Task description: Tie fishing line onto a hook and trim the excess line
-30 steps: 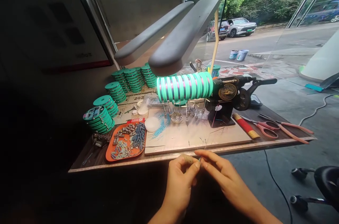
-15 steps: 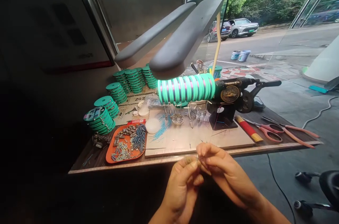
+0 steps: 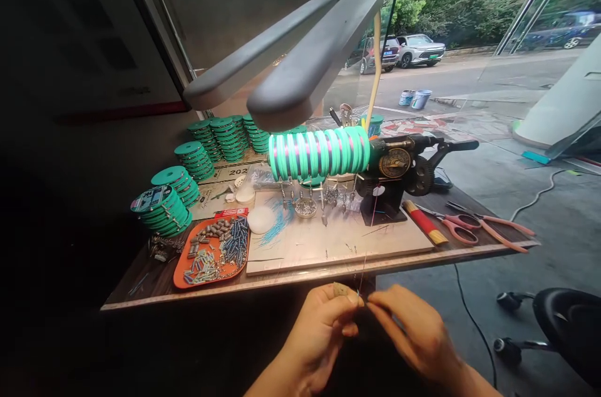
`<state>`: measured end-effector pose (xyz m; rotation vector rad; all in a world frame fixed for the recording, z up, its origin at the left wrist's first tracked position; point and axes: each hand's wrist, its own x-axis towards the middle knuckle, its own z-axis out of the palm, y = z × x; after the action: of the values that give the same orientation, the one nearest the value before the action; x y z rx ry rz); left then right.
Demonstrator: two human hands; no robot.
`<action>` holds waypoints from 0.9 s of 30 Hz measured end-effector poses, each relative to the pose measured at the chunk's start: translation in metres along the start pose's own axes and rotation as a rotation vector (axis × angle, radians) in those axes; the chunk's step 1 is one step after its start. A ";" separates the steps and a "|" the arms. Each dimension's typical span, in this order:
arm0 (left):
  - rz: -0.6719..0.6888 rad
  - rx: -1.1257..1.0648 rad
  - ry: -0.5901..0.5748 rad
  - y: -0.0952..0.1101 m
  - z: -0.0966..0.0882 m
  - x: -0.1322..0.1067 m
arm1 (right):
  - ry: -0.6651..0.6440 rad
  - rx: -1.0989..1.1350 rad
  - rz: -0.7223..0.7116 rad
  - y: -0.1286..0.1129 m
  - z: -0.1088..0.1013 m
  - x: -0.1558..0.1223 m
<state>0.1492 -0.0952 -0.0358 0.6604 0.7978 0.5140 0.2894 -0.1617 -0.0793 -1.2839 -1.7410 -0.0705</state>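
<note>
My left hand [image 3: 323, 322] is held low in front of the table edge, thumb and forefinger pinched on a thin line [image 3: 364, 262]. That line runs up towards the winding machine [image 3: 397, 165]. A tiny bluish bit shows at the left fingertips. Close on the right, my right hand [image 3: 413, 325] has its fingers pressed together, and what lies between them is too small to make out. Above, a row of green spools [image 3: 319, 153] sits on the machine's shaft, with several small weights [image 3: 323, 215] hanging below it.
An orange tray [image 3: 177, 268] of small parts stands left of a pale board [image 3: 300, 262]. Stacks of green spools [image 3: 162, 209] stand behind it. Scissors [image 3: 462, 234], pliers [image 3: 509, 228] and a red-yellow bundle [image 3: 425, 221] lie right. A grey lamp [image 3: 314, 59] overhangs the machine.
The view has shifted slightly right. My right hand has turned, its fingers now pointing left and slightly apart from the left fingertips. The line up to the machine now shows clearly.
</note>
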 end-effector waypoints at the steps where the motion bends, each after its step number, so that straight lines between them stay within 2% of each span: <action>1: 0.049 0.097 0.025 0.000 0.000 0.000 | -0.014 -0.087 -0.089 -0.004 -0.003 0.000; 3: 0.192 0.318 0.069 0.000 0.000 0.001 | -0.065 -0.216 -0.223 -0.011 -0.012 0.011; 5: 0.345 0.497 0.081 0.001 -0.001 0.000 | -0.150 -0.253 -0.330 -0.016 -0.020 0.035; 7: 0.455 0.569 0.069 0.003 -0.003 -0.001 | -0.322 -0.204 -0.402 -0.016 -0.023 0.065; 10: 0.517 0.560 0.073 0.008 -0.010 -0.002 | -0.584 -0.107 -0.395 -0.008 -0.017 0.104; 13: 0.526 0.576 0.124 0.014 -0.015 -0.003 | -0.723 -0.058 -0.283 -0.001 -0.005 0.119; 15: 0.583 0.650 0.180 0.015 -0.015 -0.004 | -0.732 -0.023 -0.202 0.000 0.000 0.120; 17: 0.720 0.800 0.272 0.014 -0.015 -0.003 | -0.714 0.010 -0.125 -0.001 0.002 0.119; 20: 1.125 1.117 0.398 0.010 -0.015 0.000 | -0.672 0.032 -0.011 -0.004 0.002 0.122; 22: 1.424 1.288 0.390 0.007 -0.017 0.002 | -0.661 0.049 0.051 -0.005 0.003 0.127; 23: 1.531 1.341 0.363 0.007 -0.018 0.003 | -0.663 0.061 0.078 -0.005 0.004 0.130; 25: 1.610 1.380 0.288 0.008 -0.019 0.004 | -0.670 0.089 0.126 -0.004 0.006 0.135; 27: 1.510 1.333 0.221 0.009 -0.019 0.002 | -0.660 0.113 0.159 -0.005 0.003 0.135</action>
<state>0.1341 -0.0812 -0.0402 2.5375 0.6441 1.4250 0.2819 -0.0654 0.0153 -1.4520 -2.1345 0.5966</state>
